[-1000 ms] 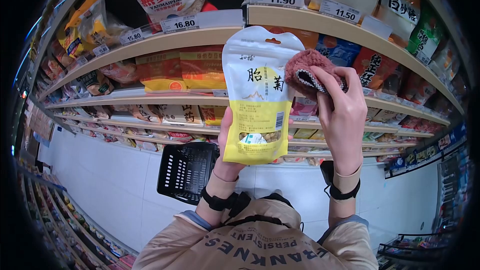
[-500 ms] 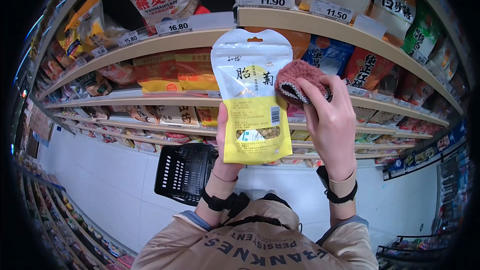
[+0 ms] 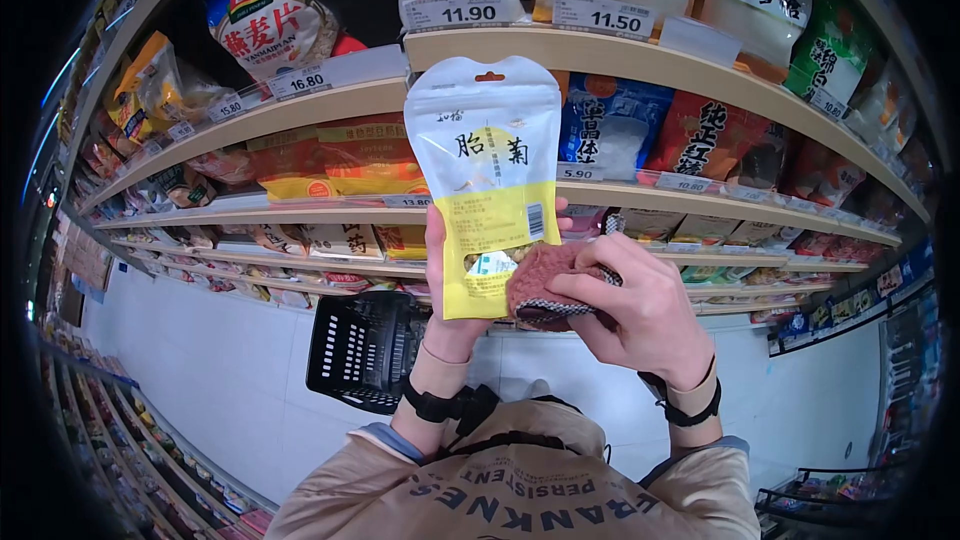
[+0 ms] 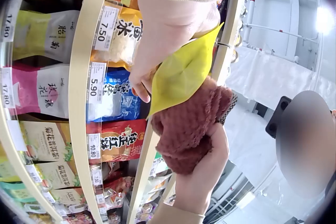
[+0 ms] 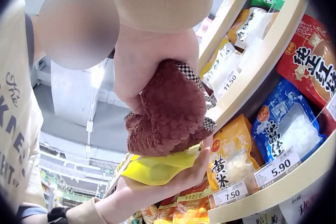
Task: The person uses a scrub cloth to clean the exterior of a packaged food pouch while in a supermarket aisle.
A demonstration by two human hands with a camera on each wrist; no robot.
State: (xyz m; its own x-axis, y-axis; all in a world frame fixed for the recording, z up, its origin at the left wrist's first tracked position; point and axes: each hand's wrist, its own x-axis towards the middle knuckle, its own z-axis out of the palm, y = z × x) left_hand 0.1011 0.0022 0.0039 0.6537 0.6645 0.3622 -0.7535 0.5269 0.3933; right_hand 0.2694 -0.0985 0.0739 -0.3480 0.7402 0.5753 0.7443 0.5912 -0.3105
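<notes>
A white-and-yellow stand-up pouch (image 3: 490,145) with a small clear window is upright in front of the shelves in the head view. My left hand (image 3: 447,325) grips it from behind, thumb along the left edge and fingertips showing past the right edge. A folded, fluffy brownish-red cloth (image 3: 545,280) with checked trim is bunched in my right hand (image 3: 640,305). The cloth overlaps the pouch's lower right corner, covering part of its window. In the right wrist view the cloth (image 5: 170,111) lies against the yellow lower part of the pouch (image 5: 160,169).
Shelves (image 3: 600,48) of bagged goods curve across the front, with price tags along their edges. White sugar bags (image 3: 755,0) and an oatmeal bag (image 3: 270,25) stand on the upper level. On the floor at left is a black basket (image 3: 325,355). More shelving (image 3: 110,420) runs along the left side.
My right hand has brought the cloth down from the pouch's upper right side to its lower right corner. The pouch has shifted left in view, still held by my left hand.
</notes>
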